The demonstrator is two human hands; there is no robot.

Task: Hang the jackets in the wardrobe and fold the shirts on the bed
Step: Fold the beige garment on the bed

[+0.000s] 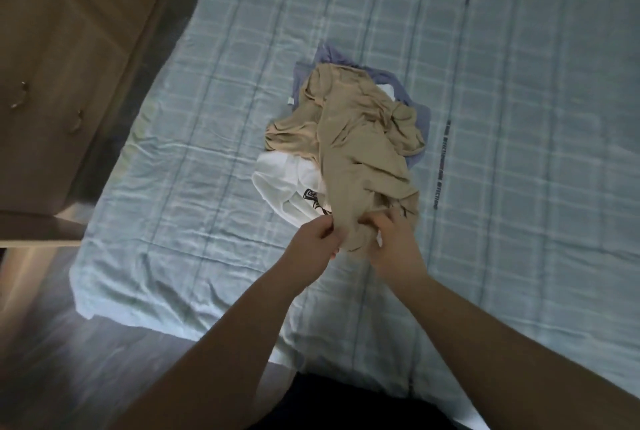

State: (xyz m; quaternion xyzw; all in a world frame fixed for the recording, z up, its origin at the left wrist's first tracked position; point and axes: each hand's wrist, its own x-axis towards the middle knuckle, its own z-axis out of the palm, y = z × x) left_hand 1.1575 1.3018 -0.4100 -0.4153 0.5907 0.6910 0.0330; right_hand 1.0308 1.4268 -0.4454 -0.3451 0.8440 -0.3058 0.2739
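A crumpled tan shirt (356,138) lies on top of a small pile in the middle of the bed (194,159). Under it are a white shirt with a dark print (284,183) at the near left and a blue-purple garment (415,114) at the far right. My left hand (317,235) pinches the near edge of the tan shirt. My right hand (394,242) grips the same edge just to the right, fingers curled into the cloth. The two hands are close together.
The bed carries a pale blue checked cover with a dark printed stripe (441,166) at the right. A brown wooden wardrobe with metal handles (48,58) stands to the left, its doors closed. Floor (69,343) shows at the lower left.
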